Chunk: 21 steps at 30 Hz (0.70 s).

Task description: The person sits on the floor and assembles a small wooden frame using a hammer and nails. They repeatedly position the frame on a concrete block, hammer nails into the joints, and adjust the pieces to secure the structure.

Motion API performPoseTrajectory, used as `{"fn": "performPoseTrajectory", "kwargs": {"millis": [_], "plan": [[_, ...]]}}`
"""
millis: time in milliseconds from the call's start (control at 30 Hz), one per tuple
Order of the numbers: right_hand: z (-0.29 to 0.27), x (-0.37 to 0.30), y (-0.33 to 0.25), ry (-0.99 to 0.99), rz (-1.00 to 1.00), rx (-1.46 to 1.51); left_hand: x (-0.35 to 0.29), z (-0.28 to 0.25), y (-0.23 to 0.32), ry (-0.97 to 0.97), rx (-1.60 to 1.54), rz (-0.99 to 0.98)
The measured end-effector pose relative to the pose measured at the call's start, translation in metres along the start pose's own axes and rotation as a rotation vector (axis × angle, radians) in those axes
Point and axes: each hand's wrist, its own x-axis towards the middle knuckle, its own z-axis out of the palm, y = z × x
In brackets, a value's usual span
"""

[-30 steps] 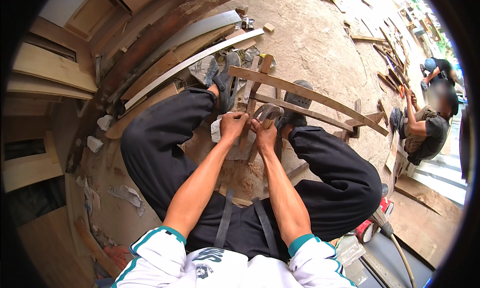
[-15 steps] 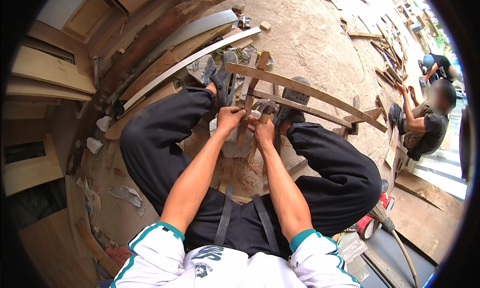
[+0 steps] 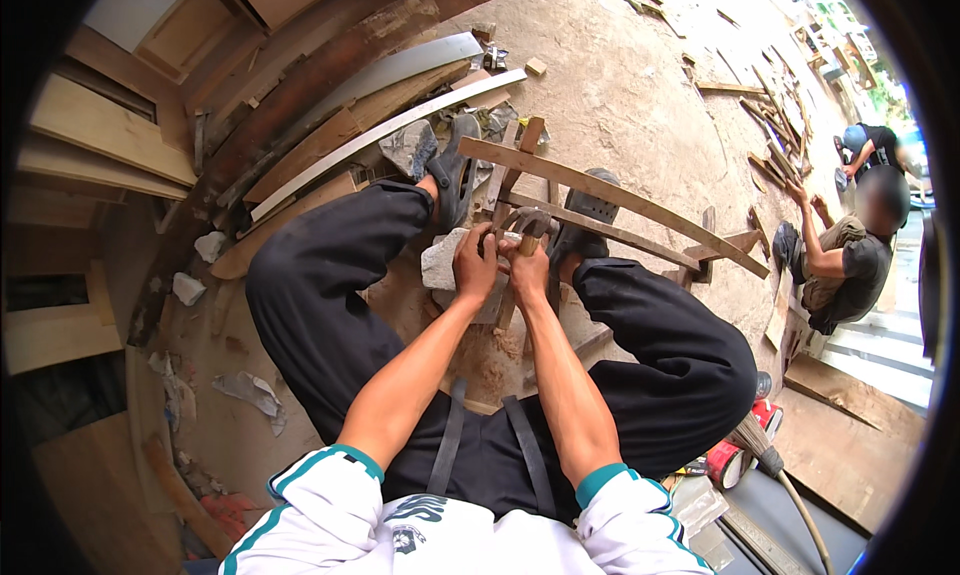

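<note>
Gripping one hammer (image 3: 530, 222), curved metal head on wooden handle, in the right hand (image 3: 529, 265); curling the left hand (image 3: 474, 263) just beside, hold unclear. Beyond, rightward, one two-barred wooden frame (image 3: 620, 191).

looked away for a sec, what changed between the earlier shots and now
The left hand has drawn back slightly and shifted rightward, nearer the right hand; whether it holds anything can't be told. The right hand still holds the hammer, and the wooden frame stays put.
</note>
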Motion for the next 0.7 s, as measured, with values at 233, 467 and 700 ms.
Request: {"fn": "performPoseTrajectory", "kwargs": {"millis": [233, 467, 700], "plan": [[-0.010, 0.015, 0.012, 0.081, -0.168, -0.039, -0.009, 0.030, 0.014, 0.136, -0.040, -0.047], [-0.022, 0.019, 0.025, -0.020, -0.046, -0.056, -0.006, 0.042, -0.010, 0.247, 0.046, 0.109], [-0.015, 0.002, 0.001, -0.072, -0.012, 0.180, -0.010, 0.041, -0.014, 0.267, 0.036, 0.136]]}}
